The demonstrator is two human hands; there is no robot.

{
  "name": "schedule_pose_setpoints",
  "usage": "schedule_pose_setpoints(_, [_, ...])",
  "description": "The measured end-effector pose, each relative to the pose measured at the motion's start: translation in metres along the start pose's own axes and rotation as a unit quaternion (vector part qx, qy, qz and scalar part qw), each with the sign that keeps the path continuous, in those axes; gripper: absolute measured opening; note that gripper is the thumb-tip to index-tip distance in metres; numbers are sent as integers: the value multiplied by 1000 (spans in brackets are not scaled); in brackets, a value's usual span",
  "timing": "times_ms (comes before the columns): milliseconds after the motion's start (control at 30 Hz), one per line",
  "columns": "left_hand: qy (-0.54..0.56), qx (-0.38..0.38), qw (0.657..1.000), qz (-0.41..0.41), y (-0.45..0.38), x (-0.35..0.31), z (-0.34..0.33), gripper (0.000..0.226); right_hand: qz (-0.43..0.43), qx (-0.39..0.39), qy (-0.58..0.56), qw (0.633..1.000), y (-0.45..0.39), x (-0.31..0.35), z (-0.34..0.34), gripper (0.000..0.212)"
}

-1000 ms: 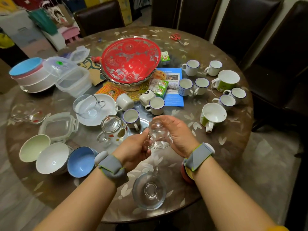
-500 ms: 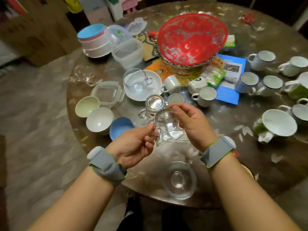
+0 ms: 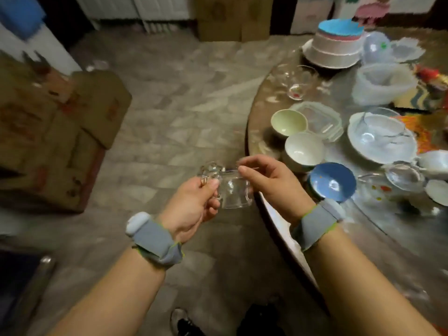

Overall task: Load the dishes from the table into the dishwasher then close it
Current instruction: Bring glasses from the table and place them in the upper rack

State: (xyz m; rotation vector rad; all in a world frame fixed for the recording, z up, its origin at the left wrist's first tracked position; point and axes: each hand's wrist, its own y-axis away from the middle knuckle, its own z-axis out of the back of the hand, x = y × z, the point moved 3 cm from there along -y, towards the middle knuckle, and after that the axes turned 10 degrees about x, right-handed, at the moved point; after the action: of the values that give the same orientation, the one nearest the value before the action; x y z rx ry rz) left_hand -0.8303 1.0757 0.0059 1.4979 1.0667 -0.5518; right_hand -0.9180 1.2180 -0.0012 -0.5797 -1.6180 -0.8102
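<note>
1 clear glass mug (image 3: 234, 191) off table (image 3: 278, 215) edge, L hand (image 3: 194, 204) pinching handle, R hand (image 3: 271, 180) gripping rim, 3 bowls (image 3: 304, 147) nearby

a grey-brown stone-patterned floor (image 3: 169, 112) fills the middle. stacked cardboard boxes (image 3: 55, 151) sit at left, another cardboard box (image 3: 232, 18) against the far wall. a round dark table (image 3: 363, 238) occupies the right. lighting is dim and blurred.

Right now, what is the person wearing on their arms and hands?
Both forearms are bare, with no sleeves in view. Each wrist carries a grey fabric band edged in yellow-green with a rounded pale module: left wristband, right wristband. No gloves on the hands.
</note>
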Motion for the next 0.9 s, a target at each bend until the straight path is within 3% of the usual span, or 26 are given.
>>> schedule_pose_setpoints(167, [-45, -140, 987, -58, 83, 5, 188, 19, -46, 122, 62, 990, -65, -7, -205, 16])
schedule_pose_setpoints(200, [-64, -145, 986, -60, 87, 6, 193, 17, -51, 128, 74, 988, -66, -7, -212, 22])
schedule_pose_setpoints(333, [-93, -236, 964, -84, 166, 12, 326, 13, -66, 257, 172, 949, -96, -12, -379, 43])
schedule_pose_setpoints(433, [-87, -347, 929, -94, 253, 34, 438, 7, -52, 368, 188, 909, -103, -17, -535, 45])
schedule_pose_setpoints(633, [-1, -473, 876, -96, 355, 54, 534, 5, -8, 458, 229, 859, -95, -21, -699, 50])
schedule_pose_setpoints(700, [45, -529, 841, -108, 395, 71, 575, 4, -6, 507, 229, 831, -89, -32, -770, 49])
schedule_pose_setpoints(900, [92, -601, 791, -77, 435, 90, 644, 4, -26, 569, 217, 792, -97, -54, -870, 47])
